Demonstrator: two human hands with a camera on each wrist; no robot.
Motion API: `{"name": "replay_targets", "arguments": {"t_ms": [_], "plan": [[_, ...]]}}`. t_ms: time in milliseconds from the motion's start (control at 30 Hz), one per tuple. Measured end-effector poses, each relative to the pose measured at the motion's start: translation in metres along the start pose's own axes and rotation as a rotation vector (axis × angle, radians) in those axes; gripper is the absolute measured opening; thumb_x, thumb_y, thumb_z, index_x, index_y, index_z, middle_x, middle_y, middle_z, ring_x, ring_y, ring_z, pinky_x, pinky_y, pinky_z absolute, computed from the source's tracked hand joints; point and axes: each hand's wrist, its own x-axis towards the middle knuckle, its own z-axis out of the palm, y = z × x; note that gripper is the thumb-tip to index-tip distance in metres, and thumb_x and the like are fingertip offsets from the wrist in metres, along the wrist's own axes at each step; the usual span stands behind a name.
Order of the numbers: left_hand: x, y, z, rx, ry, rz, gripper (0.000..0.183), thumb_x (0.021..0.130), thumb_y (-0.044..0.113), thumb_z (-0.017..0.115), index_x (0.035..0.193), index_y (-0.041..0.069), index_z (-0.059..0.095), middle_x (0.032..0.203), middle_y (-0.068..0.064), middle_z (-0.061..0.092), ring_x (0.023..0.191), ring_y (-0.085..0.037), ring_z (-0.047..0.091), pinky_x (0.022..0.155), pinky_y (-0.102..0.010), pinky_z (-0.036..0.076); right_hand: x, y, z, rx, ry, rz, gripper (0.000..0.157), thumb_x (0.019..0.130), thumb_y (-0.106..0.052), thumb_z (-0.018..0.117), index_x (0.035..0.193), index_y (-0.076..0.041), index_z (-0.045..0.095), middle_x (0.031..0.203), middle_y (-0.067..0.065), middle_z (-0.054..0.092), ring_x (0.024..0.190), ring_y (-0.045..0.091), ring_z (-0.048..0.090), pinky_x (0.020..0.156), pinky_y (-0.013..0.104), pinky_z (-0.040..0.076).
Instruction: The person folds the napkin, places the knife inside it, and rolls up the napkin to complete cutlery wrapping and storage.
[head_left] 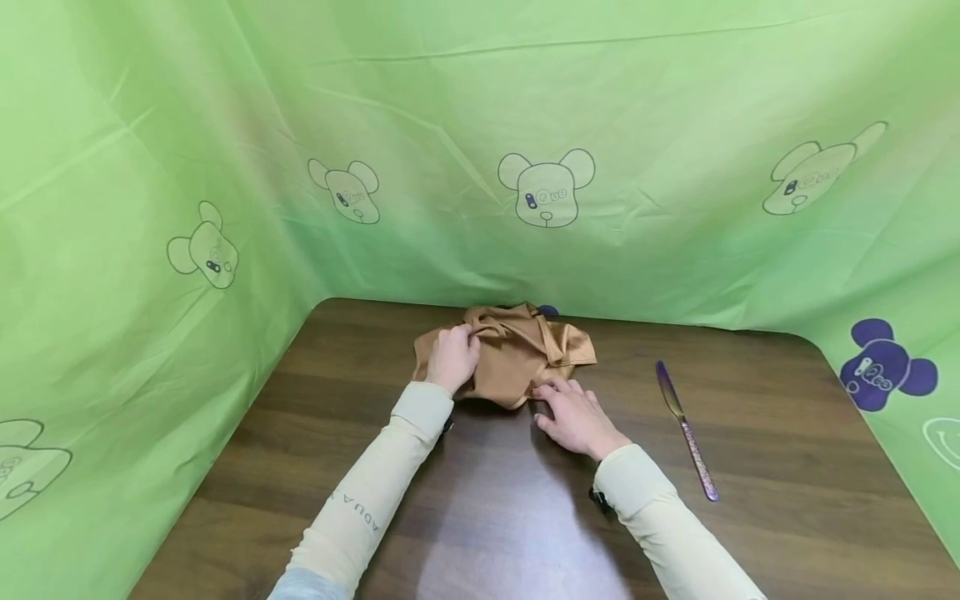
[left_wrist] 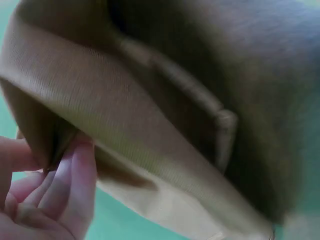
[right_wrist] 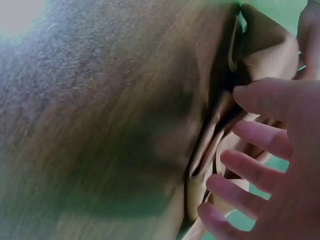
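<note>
A crumpled brown cloth [head_left: 510,367], matte on one face and satiny on the other, lies near the table's far edge. My left hand [head_left: 453,358] pinches a fold at its left part; in the left wrist view that hand [left_wrist: 55,195] has thumb and fingers closed on the fabric, which drapes up and across the picture. At the near right edge of the cloth is my right hand [head_left: 573,415]. Seen from the right wrist, its fingers [right_wrist: 255,170] are spread and slightly bent against the folds, without gripping them.
To the right, a table knife [head_left: 686,429] with a purple-gold blade and glittery handle lies on the brown wooden table [head_left: 787,467]. Green sheeting [head_left: 450,100] printed with bear heads hangs behind the table and along both sides.
</note>
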Motion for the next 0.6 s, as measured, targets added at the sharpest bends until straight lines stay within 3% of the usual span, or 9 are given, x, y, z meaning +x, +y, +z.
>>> {"name": "replay_targets", "arguments": {"t_ms": [167,267,367,433,533,600], "plan": [[0.003,0.009,-0.015,-0.143,0.074,0.082,0.019,0.086,0.012,0.051,0.102,0.009,0.061,0.086,-0.006,0.067,0.075,-0.019,0.063,0.067,-0.032,0.049,0.003,0.005,-0.007,0.041,0.166,0.090,0.035,0.080,-0.025,0.058,0.112,-0.011,0.058,0.115,0.010,0.052,0.103,0.030,0.047,0.079,0.048,0.039],[0.003,0.014,-0.026,-0.234,0.036,0.169,0.019,0.085,0.012,0.051,0.102,0.010,0.059,0.086,-0.002,0.066,0.076,-0.013,0.061,0.069,-0.028,0.048,0.004,0.010,-0.014,0.086,0.295,0.146,0.031,0.081,-0.023,0.056,0.109,-0.009,0.057,0.110,0.012,0.052,0.099,0.031,0.047,0.078,0.048,0.039],[-0.001,0.015,-0.035,-0.296,-0.102,0.287,0.019,0.082,0.012,0.054,0.101,0.013,0.059,0.089,0.001,0.065,0.080,-0.009,0.059,0.074,-0.026,0.047,0.004,0.016,-0.019,0.123,0.387,0.181,0.031,0.082,-0.021,0.054,0.110,-0.009,0.055,0.109,0.013,0.051,0.098,0.032,0.047,0.077,0.048,0.039],[-0.005,0.014,-0.040,-0.310,-0.245,0.378,0.020,0.080,0.013,0.057,0.100,0.015,0.060,0.092,0.003,0.064,0.085,-0.007,0.058,0.079,-0.025,0.046,0.005,0.019,-0.021,0.142,0.420,0.185,0.032,0.083,-0.019,0.052,0.112,-0.008,0.054,0.110,0.013,0.051,0.099,0.033,0.047,0.077,0.048,0.039],[-0.012,0.009,-0.044,-0.290,-0.470,0.490,0.023,0.080,0.013,0.059,0.103,0.015,0.060,0.097,0.005,0.064,0.092,-0.004,0.058,0.085,-0.023,0.044,0.004,0.023,-0.023,0.165,0.410,0.157,0.035,0.084,-0.016,0.049,0.118,-0.008,0.052,0.115,0.013,0.051,0.103,0.033,0.046,0.081,0.047,0.039],[-0.017,0.005,-0.042,-0.279,-0.609,0.535,0.024,0.081,0.013,0.058,0.105,0.013,0.060,0.099,0.004,0.064,0.094,-0.004,0.058,0.087,-0.022,0.043,0.004,0.026,-0.021,0.160,0.362,0.102,0.038,0.085,-0.013,0.048,0.123,-0.007,0.050,0.122,0.014,0.050,0.109,0.034,0.044,0.087,0.048,0.038]]}}
